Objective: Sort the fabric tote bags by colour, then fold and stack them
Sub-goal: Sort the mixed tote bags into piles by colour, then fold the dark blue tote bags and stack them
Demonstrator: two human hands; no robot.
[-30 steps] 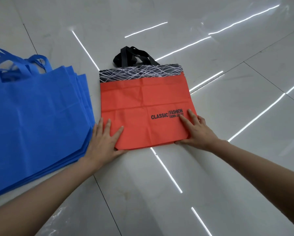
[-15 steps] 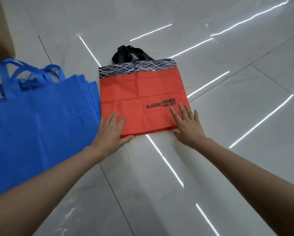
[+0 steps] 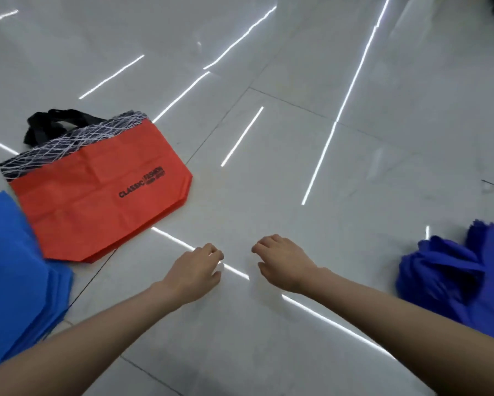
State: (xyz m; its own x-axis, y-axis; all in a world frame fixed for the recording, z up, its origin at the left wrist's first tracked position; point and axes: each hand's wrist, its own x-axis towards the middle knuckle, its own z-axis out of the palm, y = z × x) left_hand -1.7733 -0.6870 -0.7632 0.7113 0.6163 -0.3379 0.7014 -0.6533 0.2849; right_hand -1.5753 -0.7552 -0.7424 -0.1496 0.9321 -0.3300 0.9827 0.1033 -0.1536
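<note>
Head cam: orange tote [image 3: 97, 195] lies flat on tiled floor [image 3: 297, 138]. L hand [image 3: 195, 271] + R hand [image 3: 283, 264] hover right of tote's near corner, off it, fingers loosely curled, holding nothing. Lt-blue stack [image 3: 17, 267] just left of tote; dk-blue pile [image 3: 446, 275] well right of tote.

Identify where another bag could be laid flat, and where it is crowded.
Bare floor lies between the orange bag and the dark blue heap, beyond the left hand and right hand. Crowded at left: orange bag close beside the light blue stack.
</note>
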